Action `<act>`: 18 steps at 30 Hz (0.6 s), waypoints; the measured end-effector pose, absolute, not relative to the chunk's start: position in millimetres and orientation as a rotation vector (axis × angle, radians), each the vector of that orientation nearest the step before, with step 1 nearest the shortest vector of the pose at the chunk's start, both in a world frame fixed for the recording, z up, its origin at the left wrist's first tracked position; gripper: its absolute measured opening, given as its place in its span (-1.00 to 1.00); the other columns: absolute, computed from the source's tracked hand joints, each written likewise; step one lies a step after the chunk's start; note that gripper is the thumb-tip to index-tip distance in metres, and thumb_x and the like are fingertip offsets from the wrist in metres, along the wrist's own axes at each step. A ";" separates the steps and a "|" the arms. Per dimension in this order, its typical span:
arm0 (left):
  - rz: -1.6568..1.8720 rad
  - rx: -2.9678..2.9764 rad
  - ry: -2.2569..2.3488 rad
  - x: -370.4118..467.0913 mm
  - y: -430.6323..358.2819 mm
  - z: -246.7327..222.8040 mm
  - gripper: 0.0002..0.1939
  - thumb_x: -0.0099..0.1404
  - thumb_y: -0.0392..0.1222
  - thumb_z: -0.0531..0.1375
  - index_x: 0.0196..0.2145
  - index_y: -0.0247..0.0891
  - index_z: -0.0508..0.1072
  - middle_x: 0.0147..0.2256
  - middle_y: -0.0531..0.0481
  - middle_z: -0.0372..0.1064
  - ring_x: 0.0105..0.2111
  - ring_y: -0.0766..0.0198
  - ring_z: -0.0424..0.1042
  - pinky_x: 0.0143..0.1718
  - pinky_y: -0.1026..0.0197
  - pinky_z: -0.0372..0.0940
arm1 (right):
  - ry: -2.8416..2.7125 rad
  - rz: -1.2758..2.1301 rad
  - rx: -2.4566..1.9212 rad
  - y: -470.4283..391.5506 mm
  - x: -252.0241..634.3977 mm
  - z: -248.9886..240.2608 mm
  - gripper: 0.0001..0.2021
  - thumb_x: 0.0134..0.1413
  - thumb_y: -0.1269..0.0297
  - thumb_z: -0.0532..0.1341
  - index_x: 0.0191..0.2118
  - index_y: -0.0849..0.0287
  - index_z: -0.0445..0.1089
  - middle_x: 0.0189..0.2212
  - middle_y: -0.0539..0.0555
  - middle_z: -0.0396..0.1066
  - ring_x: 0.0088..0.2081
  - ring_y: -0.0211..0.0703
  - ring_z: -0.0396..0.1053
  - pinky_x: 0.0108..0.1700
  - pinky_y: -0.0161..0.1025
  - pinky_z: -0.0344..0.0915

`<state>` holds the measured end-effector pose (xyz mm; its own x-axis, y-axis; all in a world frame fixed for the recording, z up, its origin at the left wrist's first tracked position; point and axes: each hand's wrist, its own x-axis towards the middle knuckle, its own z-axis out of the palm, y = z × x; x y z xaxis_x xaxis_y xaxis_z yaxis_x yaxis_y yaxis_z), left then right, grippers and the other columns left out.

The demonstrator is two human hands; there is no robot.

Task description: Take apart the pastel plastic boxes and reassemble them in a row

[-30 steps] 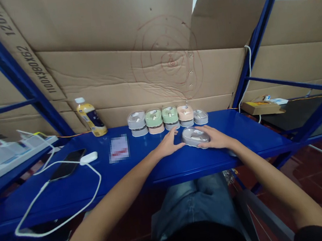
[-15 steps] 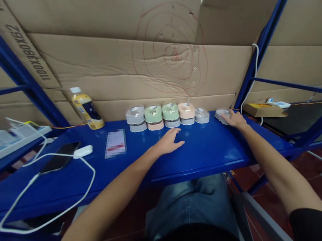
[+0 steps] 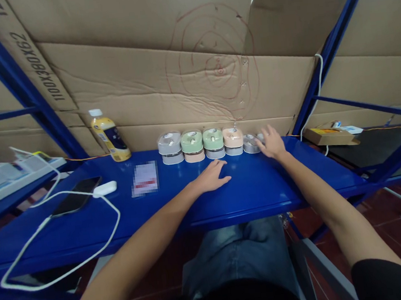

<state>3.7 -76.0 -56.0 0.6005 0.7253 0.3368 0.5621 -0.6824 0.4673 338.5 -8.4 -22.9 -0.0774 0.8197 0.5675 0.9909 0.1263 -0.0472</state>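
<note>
Cardboard [image 3: 125,81] stands behind your blue tabletop [image 3: 248,192], and four two-tier container stacks [image 3: 192,142] line up near it, probably for keeping one straight row. Your right hand [image 3: 272,143] partly covers one gray container [image 3: 250,145] at the right end, whether gripping I cannot tell; your left hand [image 3: 213,176], loosely open, rests before the stacks.

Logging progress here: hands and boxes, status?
Left hand open, holding nothing. Right hand at low grey box, grip unclear. Box sits beside peach-topped stack. Hand partly blocks view there.

Yellow bottle [image 3: 110,136] before cardboard wall [image 3: 117,77]; black phone [image 3: 76,197] beside small white block [image 3: 104,188]; white cable [image 3: 44,224] looped nearby.
</note>
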 end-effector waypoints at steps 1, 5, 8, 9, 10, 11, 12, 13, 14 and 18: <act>0.741 2.512 1.044 3.6 -75.5 -56.5 -0.42 0.31 0.08 0.26 0.20 -0.23 0.35 0.19 -0.28 0.33 0.22 -0.15 0.35 0.27 -0.17 0.25 | -2.065 -0.469 -1.676 -9.4 330.1 -22.9 -0.29 0.35 -0.14 -0.03 0.40 0.26 0.14 0.48 0.36 -0.05 0.45 0.39 -0.06 0.40 0.28 -0.02; 0.741 2.509 1.037 2.9 -75.6 -56.8 -0.43 0.31 0.08 0.26 0.18 -0.23 0.35 0.19 -0.27 0.33 0.22 -0.14 0.35 0.28 -0.17 0.24 | -2.230 -0.341 -1.650 -13.9 304.0 -30.3 -0.25 0.26 -0.18 0.12 0.40 0.19 0.15 0.44 0.30 0.09 0.45 0.37 -0.01 0.42 0.25 -0.02; 0.715 2.517 1.041 2.8 -77.0 -55.7 -0.42 0.32 0.08 0.25 0.19 -0.24 0.34 0.20 -0.28 0.31 0.23 -0.14 0.34 0.28 -0.17 0.24 | -2.250 -0.323 -1.661 -31.4 298.8 -32.3 -0.22 0.16 -0.17 0.24 0.35 0.22 0.20 0.41 0.37 0.14 0.42 0.45 0.02 0.40 0.31 -0.01; 0.707 2.516 1.045 2.9 -77.4 -55.2 -0.42 0.33 0.08 0.24 0.20 -0.25 0.34 0.20 -0.30 0.31 0.24 -0.15 0.34 0.28 -0.17 0.24 | -2.256 -0.326 -1.648 -40.5 299.3 -31.1 -0.25 0.15 -0.18 0.25 0.31 0.22 0.25 0.38 0.39 0.18 0.40 0.48 0.07 0.38 0.33 0.02; 0.704 2.512 1.046 3.0 -77.6 -54.9 -0.42 0.33 0.08 0.24 0.20 -0.25 0.34 0.21 -0.30 0.31 0.24 -0.16 0.33 0.28 -0.18 0.24 | -2.250 -0.326 -1.639 -50.5 300.4 -29.3 -0.28 0.15 -0.20 0.24 0.26 0.21 0.30 0.33 0.41 0.24 0.36 0.49 0.13 0.35 0.34 0.07; 0.709 2.506 1.045 3.1 -77.6 -54.6 -0.42 0.32 0.09 0.24 0.20 -0.25 0.34 0.20 -0.30 0.31 0.24 -0.16 0.33 0.28 -0.18 0.24 | -2.220 -0.326 -1.641 -60.4 301.7 -27.2 -0.31 0.16 -0.24 0.23 0.21 0.20 0.34 0.28 0.42 0.29 0.31 0.49 0.20 0.32 0.33 0.12; 0.718 2.497 1.042 3.2 -77.5 -54.4 -0.41 0.31 0.09 0.25 0.19 -0.24 0.35 0.20 -0.30 0.32 0.24 -0.16 0.33 0.28 -0.18 0.24 | -2.163 -0.328 -1.661 -69.6 303.2 -25.1 -0.31 0.16 -0.28 0.21 0.18 0.19 0.36 0.24 0.43 0.32 0.27 0.50 0.25 0.29 0.33 0.17; 0.731 2.488 1.040 3.2 -77.4 -54.2 -0.41 0.30 0.10 0.26 0.19 -0.23 0.36 0.19 -0.29 0.33 0.24 -0.16 0.34 0.28 -0.17 0.24 | -2.085 -0.330 -1.700 -77.4 304.5 -23.4 -0.28 0.13 -0.34 0.20 0.16 0.19 0.37 0.21 0.44 0.33 0.24 0.50 0.29 0.24 0.32 0.22; 0.741 2.479 1.037 3.3 -77.3 -54.1 -0.40 0.29 0.10 0.28 0.19 -0.22 0.36 0.19 -0.28 0.34 0.24 -0.16 0.34 0.28 -0.17 0.25 | -2.000 -0.325 -1.753 -83.3 305.8 -22.2 -0.22 0.09 -0.39 0.21 0.17 0.20 0.35 0.19 0.46 0.33 0.21 0.52 0.32 0.20 0.32 0.27; 0.798 2.430 1.023 3.1 -78.4 -52.9 -0.23 0.22 0.18 0.35 0.26 -0.24 0.30 0.20 -0.31 0.34 0.22 -0.18 0.37 0.25 -0.20 0.28 | -1.871 -0.186 -1.954 -88.7 308.4 -22.7 -0.11 -0.04 -0.48 0.25 0.19 0.18 0.32 0.03 0.42 0.46 0.04 0.44 0.48 0.03 0.22 0.41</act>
<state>3.1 -78.4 -52.9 0.5728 0.7402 0.3521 0.5214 -0.6605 0.5404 308.4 -88.7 -22.7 0.0824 0.9205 0.3820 0.9777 -0.0004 -0.2100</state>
